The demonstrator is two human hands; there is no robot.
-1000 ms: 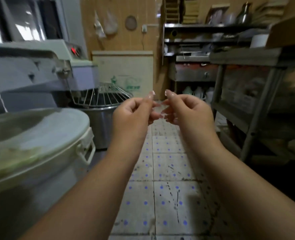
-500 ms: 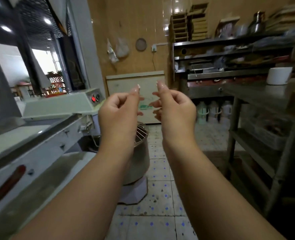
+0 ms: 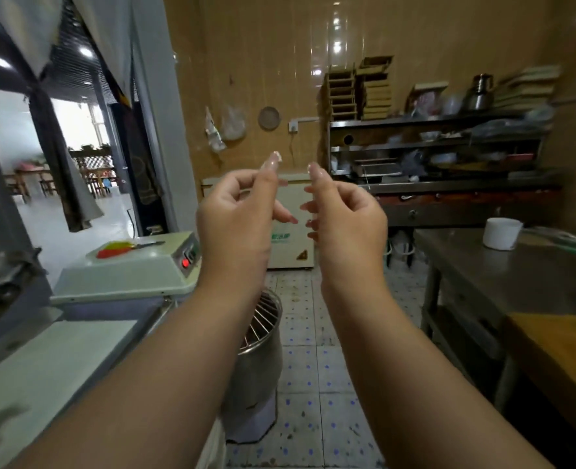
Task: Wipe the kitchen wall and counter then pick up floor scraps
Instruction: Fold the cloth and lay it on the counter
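Note:
Both of my hands are raised in front of me at chest height, a small gap between them. My left hand [image 3: 235, 218] has its fingers curled, and thumb and forefinger pinch a tiny pale scrap [image 3: 276, 156] at their tips. My right hand [image 3: 347, 218] has its thumb up and its fingers loosely curled, with nothing in it. Behind my hands is the tan tiled wall [image 3: 262, 62]. The steel counter [image 3: 499, 265] runs along the right. The blue-dotted tiled floor [image 3: 313, 367] below shows dark specks.
A dough mixer [image 3: 127, 265] with a steel bowl [image 3: 259, 350] stands at the left, close to my left forearm. A white chest freezer [image 3: 290, 238] stands at the far wall. Cluttered steel shelves [image 3: 432, 143] fill the back right. A white cup [image 3: 501, 232] sits on the counter.
My view has lifted from the floor toward the far wall. My hands, fingertips together a second ago, have drawn slightly apart; the scrap stays with the left.

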